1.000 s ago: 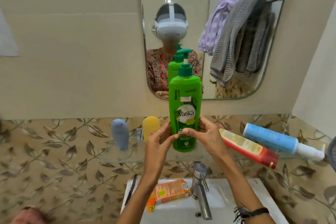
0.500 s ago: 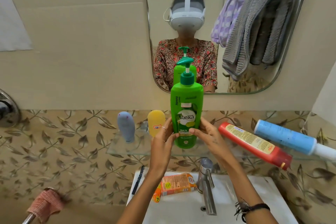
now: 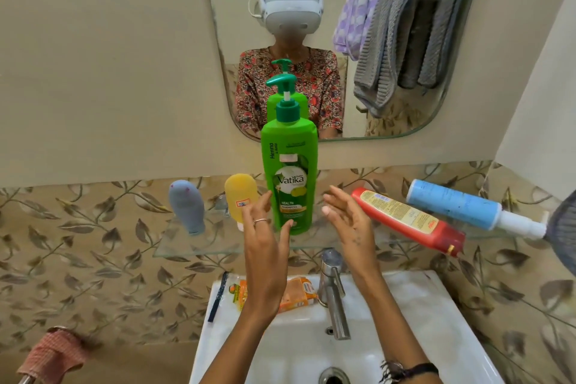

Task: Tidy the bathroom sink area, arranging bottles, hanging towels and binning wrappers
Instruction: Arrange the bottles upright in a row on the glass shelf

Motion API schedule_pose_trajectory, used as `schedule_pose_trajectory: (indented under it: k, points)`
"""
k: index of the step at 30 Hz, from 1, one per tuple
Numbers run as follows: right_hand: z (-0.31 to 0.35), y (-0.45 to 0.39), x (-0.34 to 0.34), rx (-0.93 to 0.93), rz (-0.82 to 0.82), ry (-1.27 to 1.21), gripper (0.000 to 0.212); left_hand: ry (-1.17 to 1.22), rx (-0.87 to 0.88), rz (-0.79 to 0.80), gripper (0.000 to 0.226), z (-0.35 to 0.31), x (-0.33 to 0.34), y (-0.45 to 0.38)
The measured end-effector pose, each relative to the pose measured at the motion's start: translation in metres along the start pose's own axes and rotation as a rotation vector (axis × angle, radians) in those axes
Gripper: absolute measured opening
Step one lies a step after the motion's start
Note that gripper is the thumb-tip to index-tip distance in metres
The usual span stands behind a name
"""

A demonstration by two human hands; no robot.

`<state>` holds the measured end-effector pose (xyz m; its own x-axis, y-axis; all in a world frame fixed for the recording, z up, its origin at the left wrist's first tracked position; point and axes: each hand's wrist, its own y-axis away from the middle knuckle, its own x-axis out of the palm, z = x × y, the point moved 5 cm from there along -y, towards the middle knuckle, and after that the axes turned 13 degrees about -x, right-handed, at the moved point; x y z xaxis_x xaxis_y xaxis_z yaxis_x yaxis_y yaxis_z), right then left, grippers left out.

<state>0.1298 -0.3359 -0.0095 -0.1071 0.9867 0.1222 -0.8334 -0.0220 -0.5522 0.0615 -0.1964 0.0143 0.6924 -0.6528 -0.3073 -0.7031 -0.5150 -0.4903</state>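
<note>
A tall green pump shampoo bottle (image 3: 290, 171) stands upright on the glass shelf (image 3: 174, 245) below the mirror. My left hand (image 3: 265, 240) and my right hand (image 3: 349, 221) hover on either side of its base, fingers spread and holding nothing; the left fingertips sit close in front of it. A grey-blue bottle (image 3: 187, 209) and a yellow bottle (image 3: 241, 198) stand to its left. To its right a red bottle (image 3: 408, 221) and a blue bottle (image 3: 467, 209) lie on their sides. Orange wrappers (image 3: 299, 291) rest on the sink rim (image 3: 436, 296).
A chrome tap (image 3: 333, 293) rises at the back of the white sink. A dark slim object (image 3: 218, 296) lies on the sink's left rim. A red checked cloth (image 3: 53, 352) hangs on a rail at lower left. The mirror (image 3: 405, 40) reflects hanging grey and purple towels.
Both hands have let go of the green shampoo bottle and drawn slightly apart and back. The bottle stays standing on the shelf.
</note>
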Motion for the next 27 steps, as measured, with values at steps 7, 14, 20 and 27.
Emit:
schedule_pose_trajectory:
  k: [7, 14, 20, 27]
  points:
    - [-0.019, 0.062, -0.056, 0.264, -0.723, -0.262, 0.017, -0.126, 0.406, 0.343, 0.035, -0.045, 0.065, 0.04]
    - [0.001, 0.074, -0.108, 0.186, -0.948, -0.214, 0.052, -0.218, 0.581, 0.706, 0.066, -0.066, 0.137, 0.05]
    - [0.004, 0.075, -0.119, 0.169, -0.951, -0.377, 0.05, -0.269, 0.626, 0.64, 0.06, -0.069, 0.154, 0.051]
    - [0.028, 0.064, -0.108, -0.034, -0.668, -0.292, 0.036, -0.24, 0.607, 0.347, 0.043, -0.083, 0.136, 0.035]
